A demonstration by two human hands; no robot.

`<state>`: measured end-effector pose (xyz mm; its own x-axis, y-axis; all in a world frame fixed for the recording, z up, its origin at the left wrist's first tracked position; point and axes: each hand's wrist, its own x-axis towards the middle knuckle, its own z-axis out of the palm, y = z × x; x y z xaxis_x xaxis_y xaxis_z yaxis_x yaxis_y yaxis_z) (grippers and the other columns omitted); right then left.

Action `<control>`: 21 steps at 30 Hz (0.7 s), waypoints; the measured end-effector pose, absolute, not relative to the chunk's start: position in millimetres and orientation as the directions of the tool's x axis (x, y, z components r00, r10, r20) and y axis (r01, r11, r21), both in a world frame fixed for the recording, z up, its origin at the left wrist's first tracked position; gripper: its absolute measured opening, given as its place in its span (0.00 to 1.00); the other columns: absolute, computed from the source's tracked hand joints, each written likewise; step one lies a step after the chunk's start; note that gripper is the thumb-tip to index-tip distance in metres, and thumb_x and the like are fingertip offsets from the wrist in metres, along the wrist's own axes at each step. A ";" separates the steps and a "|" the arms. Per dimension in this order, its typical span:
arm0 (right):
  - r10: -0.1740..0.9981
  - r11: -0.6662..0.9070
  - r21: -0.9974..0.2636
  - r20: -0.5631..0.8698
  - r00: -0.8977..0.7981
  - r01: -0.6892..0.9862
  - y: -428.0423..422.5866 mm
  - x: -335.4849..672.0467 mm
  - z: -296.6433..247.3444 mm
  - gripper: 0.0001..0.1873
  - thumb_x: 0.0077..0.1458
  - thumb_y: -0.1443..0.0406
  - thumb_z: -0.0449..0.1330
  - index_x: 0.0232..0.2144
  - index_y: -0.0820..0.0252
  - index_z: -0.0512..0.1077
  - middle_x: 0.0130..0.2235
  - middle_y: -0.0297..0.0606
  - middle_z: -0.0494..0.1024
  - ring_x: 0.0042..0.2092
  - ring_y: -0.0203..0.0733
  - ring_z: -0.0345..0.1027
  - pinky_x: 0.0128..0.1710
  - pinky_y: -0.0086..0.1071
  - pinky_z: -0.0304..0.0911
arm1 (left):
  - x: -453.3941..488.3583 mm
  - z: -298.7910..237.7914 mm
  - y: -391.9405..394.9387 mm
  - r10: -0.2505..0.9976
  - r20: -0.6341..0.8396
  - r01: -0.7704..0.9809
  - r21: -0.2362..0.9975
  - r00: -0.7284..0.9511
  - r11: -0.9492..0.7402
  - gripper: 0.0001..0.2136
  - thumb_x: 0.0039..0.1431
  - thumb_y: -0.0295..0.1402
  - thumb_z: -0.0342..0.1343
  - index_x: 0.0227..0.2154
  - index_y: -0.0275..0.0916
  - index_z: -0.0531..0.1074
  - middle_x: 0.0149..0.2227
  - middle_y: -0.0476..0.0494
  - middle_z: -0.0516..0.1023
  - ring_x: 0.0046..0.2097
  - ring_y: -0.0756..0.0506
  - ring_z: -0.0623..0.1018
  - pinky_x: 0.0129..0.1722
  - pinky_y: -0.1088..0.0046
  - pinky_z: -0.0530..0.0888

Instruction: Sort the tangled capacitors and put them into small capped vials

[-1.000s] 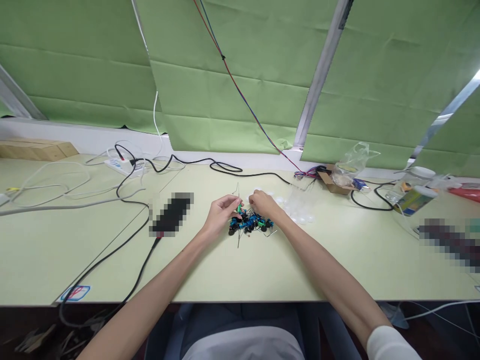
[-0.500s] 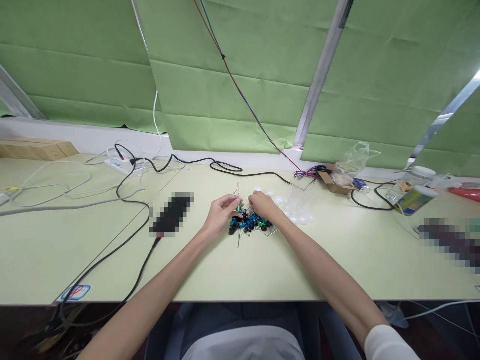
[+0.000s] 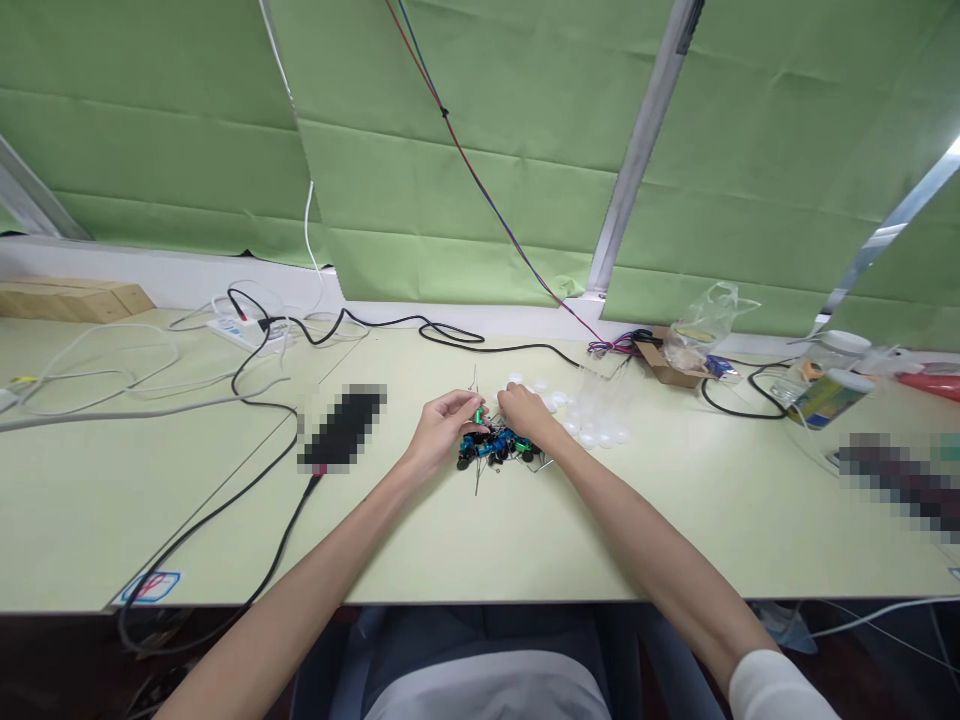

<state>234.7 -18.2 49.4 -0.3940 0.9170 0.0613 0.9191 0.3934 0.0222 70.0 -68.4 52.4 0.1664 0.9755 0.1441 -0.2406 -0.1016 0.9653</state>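
Observation:
A small heap of blue, green and black electronic parts with thin wire legs (image 3: 499,446) lies in the middle of the pale green table (image 3: 525,540). My left hand (image 3: 439,428) is curled at the heap's left side and pinches a small green part (image 3: 478,414) whose wire legs stick up. My right hand (image 3: 527,411) rests on the heap's far right side with fingers bent down onto the parts; what its fingertips hold is hidden. Both hands nearly touch above the heap.
Small clear plastic cups and white lids (image 3: 592,412) stand just right of the heap. A dark blurred device (image 3: 341,428) with a black cable (image 3: 225,505) lies to the left. White cords and a power strip (image 3: 240,330) sit far left. A cardboard box with a plastic bag (image 3: 686,345) and bottles (image 3: 829,385) are at right.

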 end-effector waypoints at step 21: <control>0.908 0.419 -0.066 0.038 -0.417 0.906 -8.3 241.1 50.2 0.09 0.64 0.65 0.55 0.41 0.64 0.72 0.46 0.50 0.75 0.48 0.47 0.69 0.41 0.33 0.61 | 69.9 50.5 -67.1 0.978 0.111 -0.262 0.963 0.177 -0.062 0.15 0.48 0.43 0.68 0.31 0.36 0.76 0.31 0.43 0.78 0.35 0.47 0.77 0.39 0.66 0.76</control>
<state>241.1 -8.3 50.2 -0.4168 0.9082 0.0384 0.9058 0.4185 -0.0663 69.9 -67.1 50.5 0.1771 0.9780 0.1106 -0.2616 -0.0616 0.9632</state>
